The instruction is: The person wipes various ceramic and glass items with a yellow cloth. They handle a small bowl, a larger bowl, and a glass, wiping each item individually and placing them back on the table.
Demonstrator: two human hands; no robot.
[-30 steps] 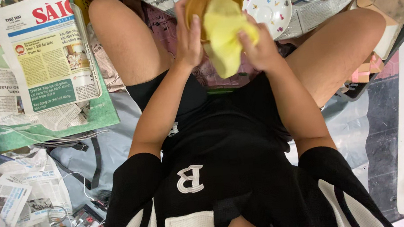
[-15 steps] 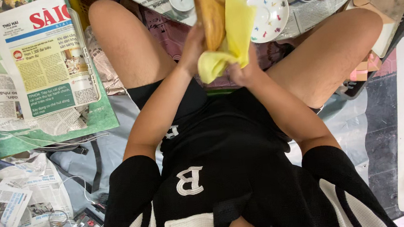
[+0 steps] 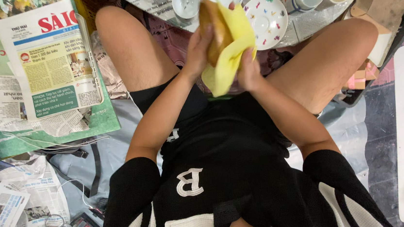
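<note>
Newspapers (image 3: pixel 52 68) are spread across the floor at left. Far ahead, white cups (image 3: pixel 186 2) and a speckled saucer (image 3: pixel 265 21) are crowded together, apparently empty. A brown bowl (image 3: pixel 214 29) is gripped on edge by the left hand (image 3: pixel 199 48), while a yellow cloth (image 3: pixel 233 47) is pressed against it by the right hand (image 3: pixel 248 70), between the knees.
</note>
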